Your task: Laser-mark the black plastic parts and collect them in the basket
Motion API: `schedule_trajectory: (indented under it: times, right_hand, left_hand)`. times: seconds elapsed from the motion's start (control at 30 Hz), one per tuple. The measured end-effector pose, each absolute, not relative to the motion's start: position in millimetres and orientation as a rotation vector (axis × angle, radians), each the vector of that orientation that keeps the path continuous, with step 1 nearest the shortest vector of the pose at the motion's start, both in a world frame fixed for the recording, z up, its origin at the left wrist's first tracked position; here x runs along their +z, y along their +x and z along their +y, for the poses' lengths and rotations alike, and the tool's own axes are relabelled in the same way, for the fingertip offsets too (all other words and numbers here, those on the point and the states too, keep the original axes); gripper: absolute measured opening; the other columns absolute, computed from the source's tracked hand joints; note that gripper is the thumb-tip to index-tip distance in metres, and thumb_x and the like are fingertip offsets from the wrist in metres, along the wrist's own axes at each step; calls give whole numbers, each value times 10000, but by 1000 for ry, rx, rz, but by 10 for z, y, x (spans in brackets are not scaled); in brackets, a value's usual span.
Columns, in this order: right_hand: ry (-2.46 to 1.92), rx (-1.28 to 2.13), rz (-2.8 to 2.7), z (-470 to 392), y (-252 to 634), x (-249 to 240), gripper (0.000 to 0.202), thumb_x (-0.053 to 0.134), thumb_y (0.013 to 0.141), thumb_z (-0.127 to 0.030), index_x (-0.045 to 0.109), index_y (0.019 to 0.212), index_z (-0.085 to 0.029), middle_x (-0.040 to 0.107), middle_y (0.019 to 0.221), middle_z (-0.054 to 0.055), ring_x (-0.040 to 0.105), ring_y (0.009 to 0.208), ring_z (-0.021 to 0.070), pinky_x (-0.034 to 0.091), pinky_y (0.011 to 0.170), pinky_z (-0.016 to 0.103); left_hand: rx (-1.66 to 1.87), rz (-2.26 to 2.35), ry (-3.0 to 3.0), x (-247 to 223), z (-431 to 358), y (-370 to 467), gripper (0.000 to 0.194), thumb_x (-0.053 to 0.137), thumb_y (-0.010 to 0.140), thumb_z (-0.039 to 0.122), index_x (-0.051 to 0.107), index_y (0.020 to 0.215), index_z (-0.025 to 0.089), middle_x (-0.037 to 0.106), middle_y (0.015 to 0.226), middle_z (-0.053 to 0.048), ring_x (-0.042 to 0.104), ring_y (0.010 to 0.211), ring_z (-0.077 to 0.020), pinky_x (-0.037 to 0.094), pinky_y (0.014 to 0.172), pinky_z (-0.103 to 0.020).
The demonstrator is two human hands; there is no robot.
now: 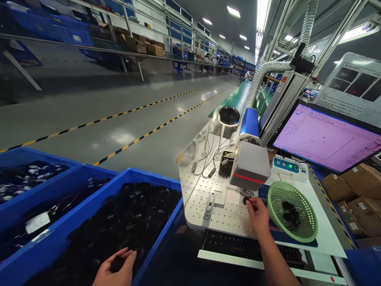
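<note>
My right hand (258, 214) pinches a small black round part (247, 200) over the perforated metal work plate (190, 198). The part is just below the grey head of a marking machine (250, 165). Close by on the right, a green plastic basket (272, 202) holds several black parts (290, 214). My left hand (117, 270) is low over a blue bin (160, 178) heaped with small black parts (127, 222). Its thumb and fingers are curled close together around something dark, which blends with the heap so I cannot make it out.
A slotted metal bracket (209, 206) is fixed on the plate, near a small fan (226, 163) and a lamp (229, 116). A monitor (327, 135) stands at right, with a keyboard (232, 243) below the plate. More blue bins (59, 186) line the left; cardboard boxes (364, 180) are stacked right.
</note>
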State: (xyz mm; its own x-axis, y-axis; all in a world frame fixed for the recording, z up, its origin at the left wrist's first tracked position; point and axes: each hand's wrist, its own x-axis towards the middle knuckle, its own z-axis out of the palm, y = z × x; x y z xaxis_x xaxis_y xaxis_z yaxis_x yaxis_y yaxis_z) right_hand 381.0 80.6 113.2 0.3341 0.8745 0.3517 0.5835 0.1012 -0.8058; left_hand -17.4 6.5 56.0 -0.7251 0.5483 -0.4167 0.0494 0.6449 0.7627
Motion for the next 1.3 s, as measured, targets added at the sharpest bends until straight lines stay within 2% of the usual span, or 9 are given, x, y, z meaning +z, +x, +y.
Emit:
schedule_trajectory:
  times: [0.17,0.3,0.37,0.53,0.67,0.77,1.03,1.17,1.3]
  right_hand:
    - [-1691,55,-1043,432,4350,1538,462,677,838,-582,676,990,-146,700,772,57,646,670,184,521,658,297]
    - [-1684,-89,-964,323,4370,1666,548,701,829,-570,666,1156,-132,728,898,104,695,792,225,555,756,350]
    - [-1647,-23,-1057,265,4182,1638,498,688,859,-523,662,1174,-137,731,922,109,697,794,221,565,752,353]
    - [-1454,345,-1671,56,3397,1548,205,620,937,-337,697,1082,-214,718,882,57,656,710,172,553,671,308]
    - [-1216,642,-2000,-44,2907,1527,240,619,937,-264,665,1171,-245,691,920,51,648,831,186,548,762,328]
    - [-1149,745,-2036,-53,2780,1499,187,614,940,-253,676,1116,-242,673,916,46,633,827,176,529,746,308]
    - [-1206,827,-1979,-18,2796,1520,112,624,931,-290,704,990,-238,646,829,16,616,766,160,493,691,282]
    - [-1349,665,-1897,220,2933,1456,154,593,943,-328,712,959,-231,640,794,20,597,739,172,481,693,297]
    - [-1580,420,-1721,709,3197,1257,227,569,930,-374,725,939,-210,641,796,29,561,688,172,472,697,311]
  left_hand:
    - [1390,1844,407,820,140,53,516,734,622,481,631,1053,217,711,987,-52,656,845,-231,525,719,-362]
    - [1394,1599,498,1071,157,359,560,808,603,486,619,1048,201,704,1042,-70,661,864,-215,551,728,-334]
    - [1348,1484,515,1177,132,511,565,819,620,487,608,1065,211,697,1075,-67,664,827,-204,557,701,-329]
    - [1217,1355,698,1300,54,814,442,794,689,440,641,1027,199,695,1049,-68,648,844,-195,545,742,-321]
    - [1176,1251,837,1316,13,964,352,773,716,415,666,970,196,698,989,-65,640,881,-206,532,815,-343]
    - [1109,1193,894,1343,-11,1013,326,766,733,396,669,975,200,695,990,-64,634,887,-204,521,840,-348]
    - [1025,1187,813,1256,1,1013,390,774,706,425,654,997,195,695,1022,-91,655,850,-220,535,791,-360]
    - [1103,1320,763,1070,78,899,445,756,704,458,628,1030,182,694,991,-80,651,750,-193,535,790,-373]
    - [1294,1714,857,765,133,564,419,691,755,466,620,1069,198,678,1049,-76,652,856,-216,513,887,-402]
